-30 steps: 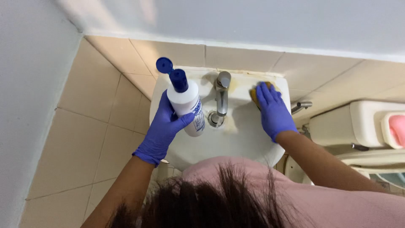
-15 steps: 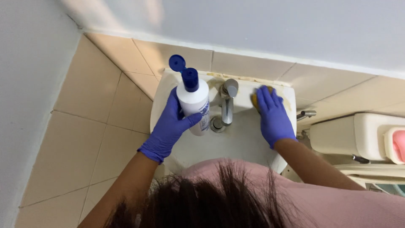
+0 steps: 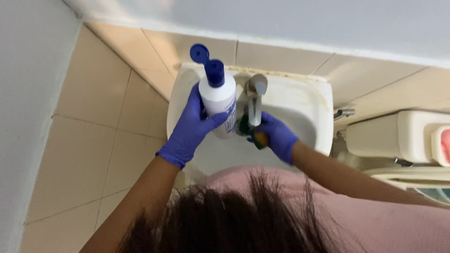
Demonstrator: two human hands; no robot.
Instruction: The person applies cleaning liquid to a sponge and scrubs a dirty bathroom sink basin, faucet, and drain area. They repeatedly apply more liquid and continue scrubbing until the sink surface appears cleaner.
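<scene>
White plastic bottle (image 3: 219, 105) with blue flip cap open, clenched upright in my left hand (image 3: 190, 129) over the sink (image 3: 304, 105). Blue label mostly hidden by fingers. My right hand (image 3: 276, 136) grips a yellow-green sponge (image 3: 253, 133) under the tap (image 3: 255, 100), half covered. Pink-lidded tank at right, cut off.

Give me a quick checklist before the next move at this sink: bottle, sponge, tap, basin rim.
1. Left hand grips the white bottle firmly: ok.
2. Bottle's blue flip cap open: ok.
3. Right hand holds the sponge below the tap: ok.
4. Water running from the tap: cannot tell.
5. Back rim of the sink free of yellowish stain: not ok.
6. Gloves on both hands: ok.
</scene>
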